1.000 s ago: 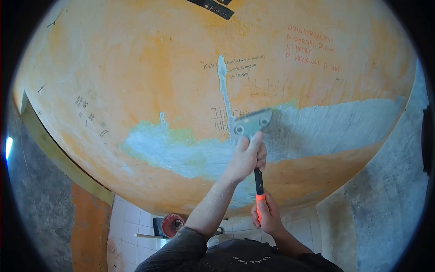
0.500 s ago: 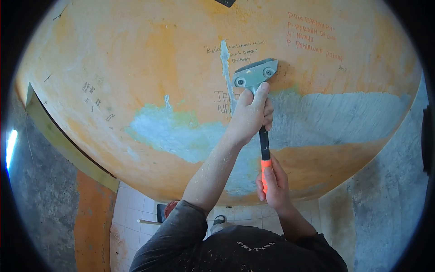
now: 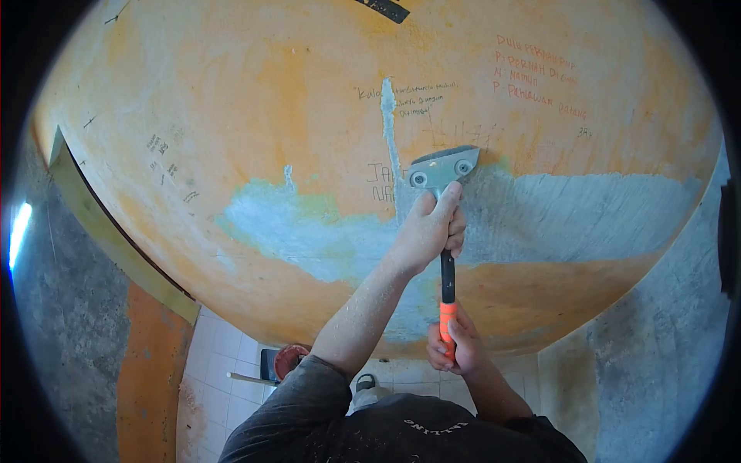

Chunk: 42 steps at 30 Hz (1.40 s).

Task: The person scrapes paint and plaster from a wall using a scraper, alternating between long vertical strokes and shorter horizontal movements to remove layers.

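A long-handled wall scraper (image 3: 445,169) has a wide grey head with two round screws, a black shaft and an orange grip (image 3: 448,328). Its head rests against the wall (image 3: 262,100), at the upper edge of a grey-blue patch (image 3: 571,208) where the orange paint is gone. My left hand (image 3: 431,231) is wrapped round the neck just below the head, thumb laid up along it. Lower down, my right hand (image 3: 461,347) grips the orange handle end. Pale dust and flecks cover my left forearm.
Handwriting (image 3: 540,77) marks the orange paint, and a narrow bare strip (image 3: 388,116) runs down it. A dark strip (image 3: 384,9) is at the top. On the tiled floor (image 3: 212,370) are a reddish bucket (image 3: 291,360) and a pale stick (image 3: 251,378). Grey walls stand on both sides.
The scraper head has slid down the wall, away from the lines of writing, to the patch's upper edge. Both hands moved down with it, and the view has tilted slightly upward.
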Motion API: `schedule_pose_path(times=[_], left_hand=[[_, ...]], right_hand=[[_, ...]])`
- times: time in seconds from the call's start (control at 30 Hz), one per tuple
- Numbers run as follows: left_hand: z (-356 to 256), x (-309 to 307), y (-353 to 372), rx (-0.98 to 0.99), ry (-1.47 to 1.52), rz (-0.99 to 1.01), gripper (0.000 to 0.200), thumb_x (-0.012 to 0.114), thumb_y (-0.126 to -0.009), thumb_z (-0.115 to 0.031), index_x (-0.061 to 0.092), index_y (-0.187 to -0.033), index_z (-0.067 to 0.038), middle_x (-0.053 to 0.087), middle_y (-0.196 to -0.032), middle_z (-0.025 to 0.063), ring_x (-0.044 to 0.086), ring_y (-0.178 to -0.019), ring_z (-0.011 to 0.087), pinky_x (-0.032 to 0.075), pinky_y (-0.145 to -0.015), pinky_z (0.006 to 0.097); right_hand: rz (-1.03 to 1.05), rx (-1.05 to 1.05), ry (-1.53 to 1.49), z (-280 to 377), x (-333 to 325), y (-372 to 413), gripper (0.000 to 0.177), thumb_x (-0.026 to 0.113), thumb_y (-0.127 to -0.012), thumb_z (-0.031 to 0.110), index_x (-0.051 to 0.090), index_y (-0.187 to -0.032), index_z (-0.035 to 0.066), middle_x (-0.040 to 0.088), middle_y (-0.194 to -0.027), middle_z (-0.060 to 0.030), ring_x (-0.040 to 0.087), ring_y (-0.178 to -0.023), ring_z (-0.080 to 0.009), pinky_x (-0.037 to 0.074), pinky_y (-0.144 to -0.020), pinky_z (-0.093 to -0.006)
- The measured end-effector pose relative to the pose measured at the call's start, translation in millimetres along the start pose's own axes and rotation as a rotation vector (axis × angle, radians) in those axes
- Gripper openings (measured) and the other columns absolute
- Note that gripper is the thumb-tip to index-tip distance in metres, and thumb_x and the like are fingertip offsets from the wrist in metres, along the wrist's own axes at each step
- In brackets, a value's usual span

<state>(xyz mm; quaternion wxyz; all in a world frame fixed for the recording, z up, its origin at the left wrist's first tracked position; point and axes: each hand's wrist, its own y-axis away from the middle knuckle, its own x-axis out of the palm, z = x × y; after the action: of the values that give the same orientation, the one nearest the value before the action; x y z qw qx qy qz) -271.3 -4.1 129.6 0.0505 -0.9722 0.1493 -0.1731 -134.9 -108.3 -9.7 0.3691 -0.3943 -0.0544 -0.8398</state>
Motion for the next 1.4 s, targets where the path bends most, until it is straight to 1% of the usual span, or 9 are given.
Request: schedule_pose_path(times=[0.17, 0.27, 0.4, 0.5, 0.67, 0.9, 1.0, 1.07, 1.4], left_hand=[[47.1, -10.3, 15.3, -0.081, 0.004, -0.103, 0.034, 0.044, -0.104, -0.042, 0.043, -0.104, -0.008, 0.035, -0.062, -0.0023, 0.037, -0.047, 0.0091, 0.04, -0.046, 0.0284], [36.4, -10.6, 13.8, -0.069, 0.003, -0.07, 0.033, 0.045, -0.103, -0.041, 0.043, -0.103, -0.008, 0.036, -0.061, -0.0018, 0.038, -0.047, 0.0098, 0.041, -0.046, 0.0287], [-10.8, -4.3, -4.2, 0.039, 0.019, -0.017, 0.033, 0.044, -0.104, -0.04, 0.043, -0.101, -0.008, 0.036, -0.06, -0.0014, 0.038, -0.047, 0.0105, 0.04, -0.046, 0.0289], [-2.9, -11.8, -6.2, 0.113, 0.006, 0.021, 0.038, 0.041, -0.104, -0.046, 0.044, -0.1, -0.008, 0.035, -0.058, -0.0017, 0.037, -0.045, 0.0111, 0.039, -0.045, 0.0287], [43.6, -25.7, 19.2, -0.097, 0.141, -0.097, 0.052, 0.032, -0.102, -0.057, 0.047, -0.092, -0.008, 0.035, -0.053, -0.0015, 0.037, -0.043, 0.0117, 0.039, -0.044, 0.0292], [0.0, -20.0, -0.9, -0.003, 0.072, -0.006, 0.051, 0.032, -0.102, -0.057, 0.046, -0.098, -0.008, 0.035, -0.053, -0.0022, 0.037, -0.042, 0.0107, 0.039, -0.043, 0.0285], [18.8, -23.7, 5.9, -0.003, 0.151, 0.006, 0.048, 0.033, -0.103, -0.054, 0.046, -0.1, -0.009, 0.034, -0.053, -0.0027, 0.036, -0.041, 0.01, 0.038, -0.042, 0.0277], [35.3, -26.3, 11.2, -0.026, 0.125, -0.007, 0.046, 0.034, -0.103, -0.053, 0.046, -0.101, -0.009, 0.034, -0.053, -0.0027, 0.036, -0.041, 0.0099, 0.037, -0.041, 0.0276], [24.6, -28.3, 14.2, -0.036, 0.021, -0.038, 0.044, 0.036, -0.104, -0.048, 0.047, -0.099, -0.005, 0.035, -0.052, -0.0026, 0.036, -0.041, 0.0099, 0.037, -0.041, 0.0278]], right_hand=[[-0.127, 0.045, 0.095, -22.9, -11.1, 17.6, 0.056, 0.043, -0.103, 0.043, 0.019, -0.151, 0.028, 0.041, -0.065, -0.0033, 0.038, -0.039, -0.0098, 0.036, -0.039, -0.0267], [-0.233, 0.035, 0.186, -23.3, -7.9, 18.2, 0.054, 0.044, -0.101, 0.046, 0.027, -0.147, 0.024, 0.041, -0.06, -0.0024, 0.037, -0.037, -0.0097, 0.036, -0.037, -0.0271], [-0.191, -0.059, 0.307, 12.5, 12.3, -11.4, 0.053, 0.044, -0.101, 0.047, 0.029, -0.145, 0.021, 0.044, -0.061, -0.0024, 0.039, -0.037, -0.0095, 0.037, -0.037, -0.0265], [-0.196, -0.058, 0.255, 10.5, 20.4, -13.6, 0.053, 0.043, -0.101, 0.048, 0.029, -0.145, 0.021, 0.043, -0.061, -0.0025, 0.039, -0.037, -0.0095, 0.037, -0.037, -0.0264], [-0.23, 0.024, 0.065, -37.5, -2.6, 14.0, 0.056, 0.043, -0.103, 0.043, 0.025, -0.15, 0.019, 0.043, -0.063, -0.0039, 0.039, -0.04, -0.0104, 0.037, -0.041, -0.0263], [-0.231, -0.032, 0.16, -15.7, 19.5, -9.2, 0.054, 0.043, -0.101, 0.047, 0.026, -0.148, 0.025, 0.043, -0.063, -0.0036, 0.037, -0.038, -0.0111, 0.034, -0.039, -0.0272], [-0.224, -0.05, 0.186, -24.7, 18.8, -5.3, 0.053, 0.042, -0.102, 0.047, 0.027, -0.148, 0.026, 0.042, -0.062, -0.0034, 0.037, -0.038, -0.011, 0.034, -0.039, -0.0272], [-0.261, -0.031, 0.04, -41.2, 13.4, 6.0, 0.056, 0.04, -0.103, 0.042, 0.024, -0.151, 0.018, 0.042, -0.062, -0.0039, 0.037, -0.039, -0.0109, 0.036, -0.039, -0.0267], [-0.27, -0.066, 0.052, -44.7, 20.3, -3.8, 0.055, 0.04, -0.103, 0.043, 0.025, -0.15, 0.017, 0.042, -0.061, -0.0048, 0.036, -0.038, -0.0109, 0.036, -0.038, -0.0275]])
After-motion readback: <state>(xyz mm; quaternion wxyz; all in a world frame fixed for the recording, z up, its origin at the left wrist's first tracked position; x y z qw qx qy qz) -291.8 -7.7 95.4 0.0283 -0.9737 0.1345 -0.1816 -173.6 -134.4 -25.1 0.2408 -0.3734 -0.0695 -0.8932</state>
